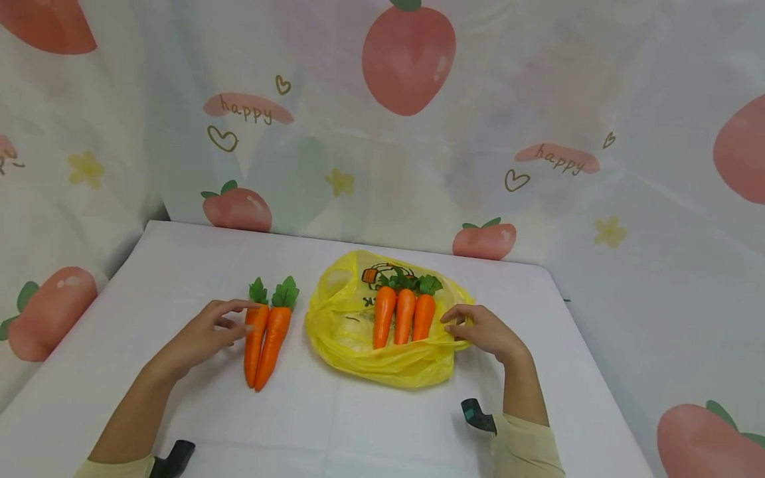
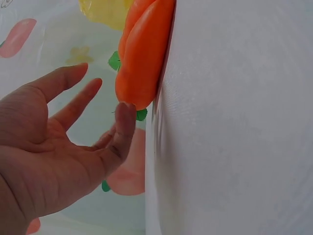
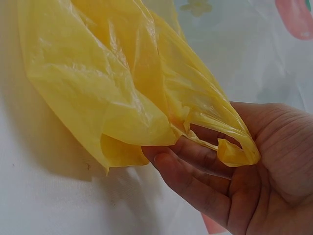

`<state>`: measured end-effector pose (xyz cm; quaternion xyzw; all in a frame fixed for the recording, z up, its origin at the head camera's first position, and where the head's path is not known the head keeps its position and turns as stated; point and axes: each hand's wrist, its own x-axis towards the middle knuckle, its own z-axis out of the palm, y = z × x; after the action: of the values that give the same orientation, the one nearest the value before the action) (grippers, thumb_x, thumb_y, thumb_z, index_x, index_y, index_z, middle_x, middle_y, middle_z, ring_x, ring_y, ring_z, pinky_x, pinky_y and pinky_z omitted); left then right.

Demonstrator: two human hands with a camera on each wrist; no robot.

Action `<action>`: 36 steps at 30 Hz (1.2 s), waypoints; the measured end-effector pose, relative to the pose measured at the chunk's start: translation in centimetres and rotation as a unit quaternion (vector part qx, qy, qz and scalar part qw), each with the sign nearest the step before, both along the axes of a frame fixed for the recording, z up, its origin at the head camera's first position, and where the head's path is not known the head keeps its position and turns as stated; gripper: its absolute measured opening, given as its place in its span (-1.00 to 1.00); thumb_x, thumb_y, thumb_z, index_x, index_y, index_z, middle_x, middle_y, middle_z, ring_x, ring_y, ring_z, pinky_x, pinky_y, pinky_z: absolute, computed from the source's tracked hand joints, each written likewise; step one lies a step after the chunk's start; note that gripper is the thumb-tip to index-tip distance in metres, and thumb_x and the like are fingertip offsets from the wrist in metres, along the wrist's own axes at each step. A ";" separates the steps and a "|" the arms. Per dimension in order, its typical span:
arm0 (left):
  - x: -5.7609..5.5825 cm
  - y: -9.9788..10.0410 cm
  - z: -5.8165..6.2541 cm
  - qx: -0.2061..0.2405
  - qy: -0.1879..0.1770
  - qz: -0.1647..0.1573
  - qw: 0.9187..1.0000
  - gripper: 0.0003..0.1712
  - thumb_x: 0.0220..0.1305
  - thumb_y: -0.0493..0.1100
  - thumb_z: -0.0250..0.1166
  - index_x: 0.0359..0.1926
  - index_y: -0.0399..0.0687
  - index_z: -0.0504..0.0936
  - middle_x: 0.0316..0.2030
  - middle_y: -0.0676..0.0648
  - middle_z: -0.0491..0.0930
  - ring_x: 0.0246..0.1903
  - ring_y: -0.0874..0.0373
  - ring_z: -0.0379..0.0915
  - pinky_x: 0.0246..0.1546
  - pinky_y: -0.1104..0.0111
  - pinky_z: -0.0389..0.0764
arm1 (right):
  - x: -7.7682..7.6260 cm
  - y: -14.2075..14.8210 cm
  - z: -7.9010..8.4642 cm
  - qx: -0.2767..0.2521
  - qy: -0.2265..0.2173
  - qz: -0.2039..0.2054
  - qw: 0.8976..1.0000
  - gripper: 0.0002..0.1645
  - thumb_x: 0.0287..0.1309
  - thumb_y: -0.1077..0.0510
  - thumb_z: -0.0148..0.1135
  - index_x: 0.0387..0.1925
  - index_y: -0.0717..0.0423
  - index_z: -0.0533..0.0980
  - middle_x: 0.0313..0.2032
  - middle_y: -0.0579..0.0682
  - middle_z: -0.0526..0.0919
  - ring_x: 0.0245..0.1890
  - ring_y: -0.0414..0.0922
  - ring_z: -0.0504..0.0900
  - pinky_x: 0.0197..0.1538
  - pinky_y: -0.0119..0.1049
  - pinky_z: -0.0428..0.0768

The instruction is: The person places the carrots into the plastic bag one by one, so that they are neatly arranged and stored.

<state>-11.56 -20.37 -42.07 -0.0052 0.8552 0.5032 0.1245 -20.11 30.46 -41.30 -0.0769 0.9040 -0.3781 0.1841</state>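
Two orange carrots [image 1: 273, 347] with green leafy tops lie side by side on the white table. My left hand [image 1: 206, 334] is over the left one, fingers loosely extended, a fingertip right at its top end; the left wrist view shows the thumb apart from the carrots [image 2: 144, 54]. A yellow plastic bag [image 1: 346, 352] with a printed drawing lies spread at the middle. Within its mouth, three more carrots [image 1: 405, 315] lie in a row, their lower tips hidden behind the front fold. My right hand [image 1: 487, 328] holds the bag's right edge, its handle loop [image 3: 239, 152] lying across the fingers.
The white-covered table [image 1: 287, 438] ends at a printed fabric backdrop [image 1: 394, 172] at the back, with more fabric at both sides. Dark wrist devices [image 1: 478, 416] stick out from the beige sleeves [image 1: 526, 445].
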 end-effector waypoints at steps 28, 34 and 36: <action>-0.4 -0.1 -2.0 0.001 0.000 -0.038 0.999 -0.28 0.37 -0.14 0.41 0.49 0.01 0.41 0.41 -0.26 0.26 0.12 -0.18 0.33 -0.12 0.18 0.62 | -0.2 0.0 -0.5 0.005 0.006 -0.002 1.000 -0.82 0.37 0.18 0.29 -0.05 0.09 0.69 -0.16 0.06 0.55 -0.07 0.06 0.43 -0.13 -0.20 0.58; -0.5 0.2 -2.0 -0.038 0.017 -0.030 0.999 -0.27 0.28 -0.11 0.50 0.44 0.03 0.47 0.16 -0.25 0.48 0.07 -0.17 0.39 -0.16 0.16 0.55 | -0.1 0.0 -0.3 0.005 0.001 -0.002 1.000 -0.82 0.38 0.17 0.29 -0.06 0.08 0.69 -0.15 0.06 0.55 -0.06 0.06 0.44 -0.12 -0.19 0.58; -0.5 0.3 -1.9 -0.043 0.022 -0.025 0.999 -0.29 0.26 -0.13 0.51 0.41 0.03 0.50 0.15 -0.23 0.50 0.07 -0.16 0.40 -0.14 0.15 0.55 | -0.1 0.0 -0.3 0.004 0.000 -0.003 1.000 -0.82 0.38 0.17 0.29 -0.06 0.08 0.69 -0.16 0.07 0.55 -0.06 0.06 0.44 -0.12 -0.19 0.58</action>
<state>-12.07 -20.10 -44.01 0.0216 0.8785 0.4625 0.1179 -20.22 30.43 -41.57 -0.0729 0.9057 -0.3752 0.1836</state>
